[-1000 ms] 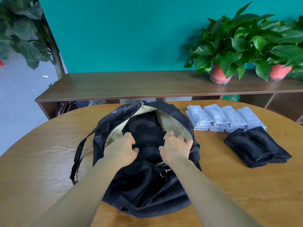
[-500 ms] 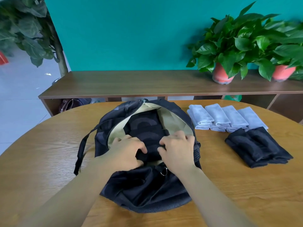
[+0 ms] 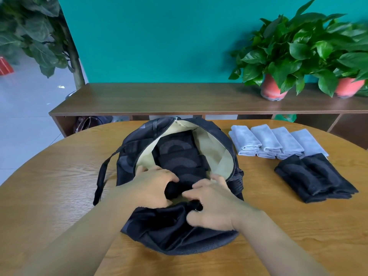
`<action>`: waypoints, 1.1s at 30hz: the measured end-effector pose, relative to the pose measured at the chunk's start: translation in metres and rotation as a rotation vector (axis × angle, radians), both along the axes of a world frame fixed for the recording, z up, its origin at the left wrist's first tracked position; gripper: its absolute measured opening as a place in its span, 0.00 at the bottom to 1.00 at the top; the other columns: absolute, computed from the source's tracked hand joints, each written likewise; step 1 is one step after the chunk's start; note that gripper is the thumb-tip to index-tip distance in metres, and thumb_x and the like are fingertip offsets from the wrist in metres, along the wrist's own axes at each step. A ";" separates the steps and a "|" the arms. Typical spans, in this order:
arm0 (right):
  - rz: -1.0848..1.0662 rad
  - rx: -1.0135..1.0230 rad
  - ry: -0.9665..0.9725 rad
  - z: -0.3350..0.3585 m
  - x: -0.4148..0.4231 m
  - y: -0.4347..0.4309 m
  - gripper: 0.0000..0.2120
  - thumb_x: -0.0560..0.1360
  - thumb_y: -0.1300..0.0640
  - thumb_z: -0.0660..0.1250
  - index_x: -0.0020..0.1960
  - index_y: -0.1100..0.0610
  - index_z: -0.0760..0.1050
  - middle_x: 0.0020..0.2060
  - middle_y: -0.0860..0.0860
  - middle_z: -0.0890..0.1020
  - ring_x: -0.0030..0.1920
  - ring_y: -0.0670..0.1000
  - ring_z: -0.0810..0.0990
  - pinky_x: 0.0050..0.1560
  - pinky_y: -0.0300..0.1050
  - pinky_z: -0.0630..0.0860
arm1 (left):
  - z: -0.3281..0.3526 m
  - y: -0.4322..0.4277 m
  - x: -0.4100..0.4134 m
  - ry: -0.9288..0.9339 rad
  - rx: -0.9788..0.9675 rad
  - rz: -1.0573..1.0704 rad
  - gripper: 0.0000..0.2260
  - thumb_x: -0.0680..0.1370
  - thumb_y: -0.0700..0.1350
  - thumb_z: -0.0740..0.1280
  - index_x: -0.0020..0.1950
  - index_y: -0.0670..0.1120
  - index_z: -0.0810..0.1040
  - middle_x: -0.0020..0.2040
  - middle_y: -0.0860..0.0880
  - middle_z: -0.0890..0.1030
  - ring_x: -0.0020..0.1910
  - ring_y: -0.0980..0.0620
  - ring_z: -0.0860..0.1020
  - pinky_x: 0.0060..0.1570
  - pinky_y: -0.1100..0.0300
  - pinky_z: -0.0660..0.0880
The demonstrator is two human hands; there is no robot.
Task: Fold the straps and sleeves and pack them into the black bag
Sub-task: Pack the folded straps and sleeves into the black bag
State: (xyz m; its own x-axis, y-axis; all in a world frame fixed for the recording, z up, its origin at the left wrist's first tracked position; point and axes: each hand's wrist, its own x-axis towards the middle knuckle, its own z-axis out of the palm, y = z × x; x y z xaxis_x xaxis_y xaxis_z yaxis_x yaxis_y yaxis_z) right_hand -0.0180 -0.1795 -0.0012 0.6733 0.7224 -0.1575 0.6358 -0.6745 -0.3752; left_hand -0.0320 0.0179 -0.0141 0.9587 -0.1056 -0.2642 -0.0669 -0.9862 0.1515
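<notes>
The left hand (image 3: 153, 188) is gripping a folded black sleeve (image 3: 174, 189) inside the black bag (image 3: 179, 240) while the right hand (image 3: 211, 204) is pinching its near edge, probably to hold it open.

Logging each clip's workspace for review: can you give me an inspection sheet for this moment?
Surface: round wooden table.
Job's things: black bag unzipped, black folded sleeves inside; grey folded cloths in a row and black folded pile on the table to its right.
Clutter: nothing seen.
Hands: left hand grips a black roll at the bag's near rim; right hand curls over that rim.
Cables: nothing seen.
Surroundings: sideboard with two potted plants, teal wall, brown handbag beneath.
</notes>
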 end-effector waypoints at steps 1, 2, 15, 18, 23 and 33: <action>0.054 -0.075 0.001 0.001 -0.005 -0.001 0.24 0.70 0.44 0.65 0.64 0.50 0.73 0.59 0.51 0.74 0.65 0.50 0.59 0.74 0.50 0.37 | 0.000 0.000 0.001 0.013 0.007 0.001 0.30 0.73 0.58 0.68 0.74 0.59 0.64 0.73 0.60 0.66 0.74 0.55 0.57 0.68 0.52 0.51; 0.106 -0.144 -0.043 0.000 -0.008 -0.001 0.24 0.67 0.40 0.67 0.58 0.52 0.74 0.51 0.49 0.75 0.61 0.52 0.63 0.74 0.54 0.40 | 0.001 -0.001 0.002 0.030 0.015 0.005 0.30 0.74 0.58 0.68 0.74 0.59 0.63 0.73 0.60 0.65 0.74 0.54 0.57 0.68 0.52 0.51; 0.156 -0.222 -0.368 -0.018 -0.034 -0.025 0.10 0.71 0.48 0.69 0.36 0.50 0.71 0.30 0.48 0.69 0.43 0.51 0.63 0.61 0.51 0.58 | 0.005 -0.010 0.006 0.317 0.067 0.115 0.44 0.62 0.58 0.68 0.76 0.64 0.54 0.65 0.54 0.68 0.70 0.47 0.55 0.69 0.51 0.61; 0.176 -0.257 -0.369 -0.014 -0.035 -0.028 0.08 0.72 0.47 0.67 0.43 0.52 0.77 0.40 0.49 0.71 0.47 0.51 0.60 0.64 0.51 0.52 | 0.003 -0.014 0.005 0.308 0.112 0.103 0.46 0.60 0.58 0.67 0.76 0.63 0.53 0.67 0.54 0.66 0.70 0.47 0.56 0.69 0.52 0.59; 0.197 -0.360 -0.375 -0.016 -0.035 -0.030 0.04 0.71 0.59 0.66 0.40 0.54 0.72 0.37 0.50 0.77 0.47 0.51 0.61 0.69 0.54 0.47 | 0.005 -0.020 0.000 0.261 0.198 0.022 0.45 0.64 0.57 0.69 0.78 0.59 0.52 0.74 0.55 0.63 0.73 0.51 0.57 0.70 0.52 0.54; 0.138 -0.403 -0.425 -0.024 -0.035 -0.041 0.05 0.74 0.58 0.65 0.41 0.50 0.72 0.34 0.50 0.74 0.47 0.53 0.59 0.70 0.57 0.44 | 0.013 -0.029 -0.009 0.258 0.228 -0.018 0.44 0.69 0.59 0.71 0.79 0.55 0.51 0.77 0.58 0.58 0.76 0.54 0.53 0.71 0.51 0.48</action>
State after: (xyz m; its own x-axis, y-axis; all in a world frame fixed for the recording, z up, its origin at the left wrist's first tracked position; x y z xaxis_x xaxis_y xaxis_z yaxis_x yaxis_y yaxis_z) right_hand -0.0528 -0.2210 -0.0251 0.6417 0.7468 -0.1745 0.7658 -0.6115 0.1991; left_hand -0.0414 -0.0112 -0.0010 0.8556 -0.0322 -0.5167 -0.0726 -0.9957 -0.0581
